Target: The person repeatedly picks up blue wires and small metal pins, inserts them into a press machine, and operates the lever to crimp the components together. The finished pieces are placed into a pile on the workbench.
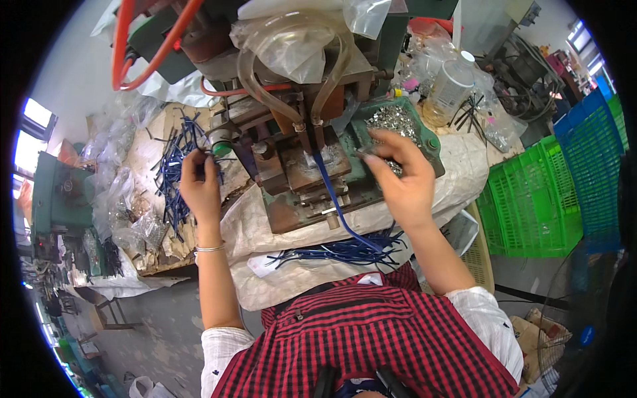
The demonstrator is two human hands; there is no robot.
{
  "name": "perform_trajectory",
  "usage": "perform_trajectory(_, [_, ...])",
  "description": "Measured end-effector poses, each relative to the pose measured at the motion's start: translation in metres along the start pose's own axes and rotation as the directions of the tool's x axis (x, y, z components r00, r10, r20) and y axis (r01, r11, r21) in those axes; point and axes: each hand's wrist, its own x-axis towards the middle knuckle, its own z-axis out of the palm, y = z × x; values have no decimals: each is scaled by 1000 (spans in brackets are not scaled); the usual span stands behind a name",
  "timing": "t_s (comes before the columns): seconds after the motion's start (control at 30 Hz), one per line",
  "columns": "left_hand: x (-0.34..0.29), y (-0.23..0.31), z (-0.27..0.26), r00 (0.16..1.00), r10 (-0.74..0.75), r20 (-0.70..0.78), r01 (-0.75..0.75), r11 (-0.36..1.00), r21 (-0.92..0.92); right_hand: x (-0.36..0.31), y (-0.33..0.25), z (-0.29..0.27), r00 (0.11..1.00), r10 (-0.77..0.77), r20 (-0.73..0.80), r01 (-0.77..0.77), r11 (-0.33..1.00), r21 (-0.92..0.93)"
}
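Note:
My left hand (202, 189) is over the left-hand pile of dark blue cords (174, 172), thumb and fingers curled together. Whatever lies between those fingertips is too dark to make out. Beside the green tray of small shiny metal pieces (391, 119), my right hand (408, 186) has its thumb and fingers bent toward each other, with a tiny dark thing at the tips. A single blue cord (330, 189) runs from under the head of the press (312, 142) down toward my lap. Its lower end reaches a bundle of blue cords (332, 253) on the cloth before me.
Clear tubes (255, 79) and an orange hose (119, 53) hang about the machine. A plastic bottle (451, 89) stands behind the tray. Green crates (531, 199) are stacked at right. Clear plastic bags (109, 176) lie at far left.

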Motion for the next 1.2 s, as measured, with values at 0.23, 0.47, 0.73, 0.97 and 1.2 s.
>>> perform_trajectory(0.23, [-31,20,21,983,-182,6,173,923,-345,19,2,53,1000,-18,-2,18,977,211])
perform_trajectory(0.47, [-20,146,-3,938,271,-216,-325,904,-276,17,-18,61,985,147,86,-170,874,455])
perform_trajectory(0.73, [-48,193,26,525,820,229,-826,556,-96,27,-28,16,976,-82,202,111,984,-137])
perform_trajectory(0.97, [-49,173,49,454,877,158,-870,475,-132,34,89,-50,979,-199,46,145,516,-844])
perform_trajectory(1.2, [-49,176,41,477,849,227,-853,510,-115,48,71,-26,834,-288,471,551,407,-728])
